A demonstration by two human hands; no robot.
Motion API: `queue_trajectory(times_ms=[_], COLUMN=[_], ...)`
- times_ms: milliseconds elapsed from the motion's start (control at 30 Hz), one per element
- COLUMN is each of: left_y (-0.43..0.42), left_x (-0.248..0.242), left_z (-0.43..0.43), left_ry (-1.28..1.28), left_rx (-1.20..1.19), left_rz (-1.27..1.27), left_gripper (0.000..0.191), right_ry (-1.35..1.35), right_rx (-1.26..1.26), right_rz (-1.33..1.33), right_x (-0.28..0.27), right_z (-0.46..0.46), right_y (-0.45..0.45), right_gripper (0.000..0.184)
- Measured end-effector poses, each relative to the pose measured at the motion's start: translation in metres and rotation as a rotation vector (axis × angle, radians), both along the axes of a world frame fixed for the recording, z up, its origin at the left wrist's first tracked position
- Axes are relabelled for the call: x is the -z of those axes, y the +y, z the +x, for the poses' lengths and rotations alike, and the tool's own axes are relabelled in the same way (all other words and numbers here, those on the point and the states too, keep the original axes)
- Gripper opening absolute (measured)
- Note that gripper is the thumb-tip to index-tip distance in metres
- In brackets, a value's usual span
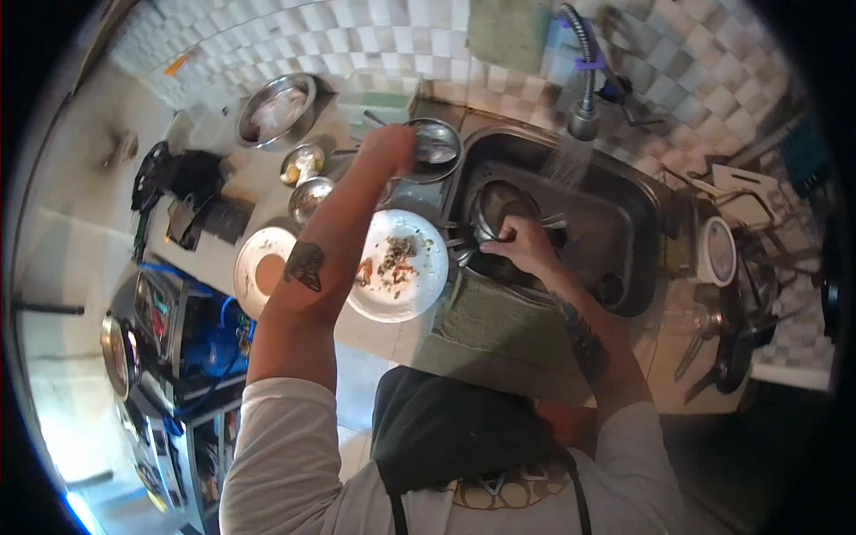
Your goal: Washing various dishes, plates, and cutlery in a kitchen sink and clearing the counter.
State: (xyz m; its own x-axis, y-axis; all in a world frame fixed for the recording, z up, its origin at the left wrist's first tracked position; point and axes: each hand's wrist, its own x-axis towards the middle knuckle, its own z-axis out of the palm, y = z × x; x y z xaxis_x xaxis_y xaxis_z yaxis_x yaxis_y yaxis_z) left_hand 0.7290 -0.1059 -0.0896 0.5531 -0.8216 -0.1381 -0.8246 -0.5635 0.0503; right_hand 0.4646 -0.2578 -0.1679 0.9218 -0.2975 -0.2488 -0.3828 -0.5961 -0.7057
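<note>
My left hand (391, 150), slightly blurred, reaches over the counter at the near side of a round metal dish (449, 170). Spoons (438, 152) lie in that dish, and utensil handles stick out past my fingers; whether I grip one is hidden. With thumb and fingers, my right hand (525, 246) pinches the rim of a metal bowl (498, 200) in the left part of the steel sink (642, 221). Cutlery (458, 251) pokes out beside the bowl. Below my left hand sits a white plate (424, 301) with food scraps on it.
Water runs from a flexible faucet (583, 124) into the sink. A green cloth (501, 321) covers the counter's front edge. Leftward are another plate (246, 267), small metal bowls (311, 198) and a large bowl of raw meat (304, 83). Pans and knives (695, 354) lie right.
</note>
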Motion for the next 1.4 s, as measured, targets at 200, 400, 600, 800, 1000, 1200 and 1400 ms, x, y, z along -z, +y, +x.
queue_trajectory(times_ms=[200,400,600,800,1000,1200,1400], left_y=[-0.013,-0.071,-0.120,-0.133,-0.180,-0.140,-0.037], left_x=[0.034,0.034,0.036,0.074,0.121,0.011,-0.011], left_z=[0.002,-0.082,-0.109,-0.128,-0.139,-0.176,-0.119], left_ry=[-0.102,0.470,1.915,1.621,0.699,0.051,-0.111], left_rx=[0.099,0.130,-0.345,-0.454,0.047,0.379,0.409], left_rz=[-0.205,-0.429,-0.577,-0.929,-0.843,-0.816,-0.612], left_gripper=[0.038,0.039,0.064,0.051,0.039,0.044,0.046], right_ry=[-0.149,-0.429,-0.558,-0.773,-0.727,-0.786,-0.475], right_rx=[0.221,0.726,0.268,0.185,0.816,0.719,0.222], right_rz=[0.305,1.007,-0.131,-0.582,0.564,1.562,0.072], right_x=[-0.002,-0.017,-0.042,-0.030,-0.017,0.010,0.056], right_z=[0.009,0.003,-0.013,-0.041,-0.068,-0.050,0.010], right_y=[-0.005,-0.024,-0.054,-0.054,-0.089,-0.120,-0.089], right_gripper=[0.034,0.017,0.025,0.034,0.061,0.059,0.033])
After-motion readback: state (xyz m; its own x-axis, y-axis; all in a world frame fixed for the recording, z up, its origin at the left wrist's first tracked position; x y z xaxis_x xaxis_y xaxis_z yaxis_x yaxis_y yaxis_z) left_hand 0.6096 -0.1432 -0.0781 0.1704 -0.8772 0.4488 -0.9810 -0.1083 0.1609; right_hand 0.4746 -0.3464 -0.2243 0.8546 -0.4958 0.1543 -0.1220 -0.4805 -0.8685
